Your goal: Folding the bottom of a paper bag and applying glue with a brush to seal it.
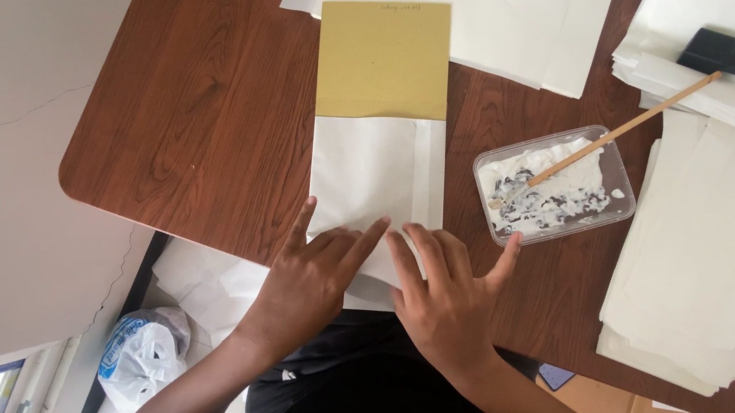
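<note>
A white paper sheet [371, 174] lies folded on the brown wooden table [202, 111], with a mustard-yellow card [384, 59] sticking out of its far end. My left hand [314, 275] presses flat on the near end of the white paper, fingers spread. Beside it, my right hand [450, 291] also lies flat on the paper's near right corner, its thumb reaching toward a clear plastic tub [555, 185]. Neither hand grips anything.
The tub holds white paste and a wooden stick [625, 128]. A stack of white sheets [708, 248] lies at the right, more white paper [503, 18] at the far edge, with a black charger plug [718, 53] on another pile. A plastic bag [139, 351] sits on the floor.
</note>
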